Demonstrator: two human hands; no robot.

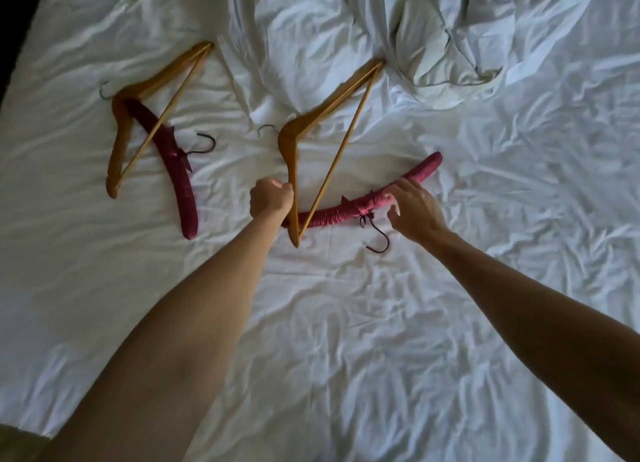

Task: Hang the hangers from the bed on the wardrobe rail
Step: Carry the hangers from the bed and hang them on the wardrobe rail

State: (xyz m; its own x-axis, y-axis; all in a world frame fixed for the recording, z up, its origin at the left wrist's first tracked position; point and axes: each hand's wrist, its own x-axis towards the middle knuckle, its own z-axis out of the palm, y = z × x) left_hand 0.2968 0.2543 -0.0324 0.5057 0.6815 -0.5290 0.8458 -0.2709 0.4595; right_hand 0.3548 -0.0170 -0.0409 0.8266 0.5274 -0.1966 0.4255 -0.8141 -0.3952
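Note:
Several hangers lie on the white bed sheet. In the middle a wooden hanger overlaps a pink padded hanger. My left hand is closed around the lower arm of this wooden hanger. My right hand has its fingers spread over the pink padded hanger's middle, just above its dark hook, touching the padding without gripping. At the left a second wooden hanger lies across a dark red padded hanger. The wardrobe rail is out of view.
A crumpled white duvet is bunched at the top right of the bed. The bed's left edge borders a dark floor. The sheet is wrinkled all over.

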